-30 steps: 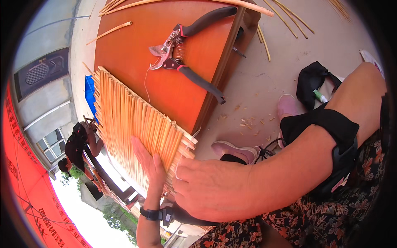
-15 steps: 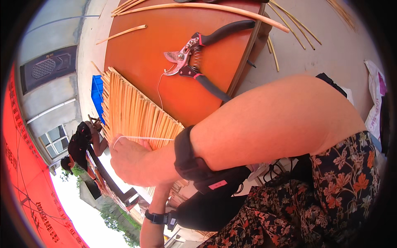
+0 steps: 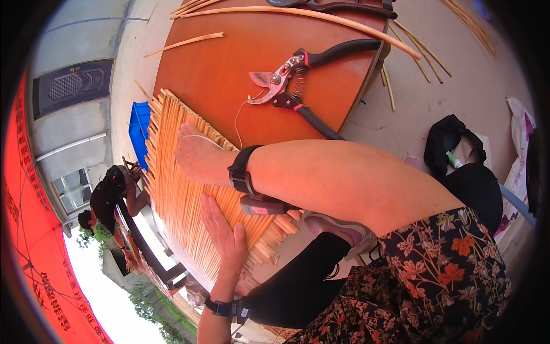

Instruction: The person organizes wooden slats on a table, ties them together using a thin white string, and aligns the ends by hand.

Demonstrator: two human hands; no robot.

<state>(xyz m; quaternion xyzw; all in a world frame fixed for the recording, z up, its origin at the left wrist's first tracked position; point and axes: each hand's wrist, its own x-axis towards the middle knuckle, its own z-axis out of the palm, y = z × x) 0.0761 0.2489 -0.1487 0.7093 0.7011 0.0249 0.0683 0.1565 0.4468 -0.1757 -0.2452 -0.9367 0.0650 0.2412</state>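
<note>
A mat of thin pale sticks, laid side by side, leans against the table's edge. My right hand rests on its upper part, fingers drawn together, with a white thread running across them. Below it, my left hand lies flat against the sticks with its fingers stretched out. Pruning shears with black handles lie spread on the table, and the thread trails close to their blade tip. The fingertips of my right hand are partly hidden.
The orange-brown table bears a long curved rod, a short stick and dark tools at its far edge. Loose sticks lie on the floor. A blue crate and another person are at the left.
My right hand has moved up the mat, and the thread is no longer stretched straight across it. My left hand, formerly mostly hidden, now shows flat on the sticks. The view has shifted.
</note>
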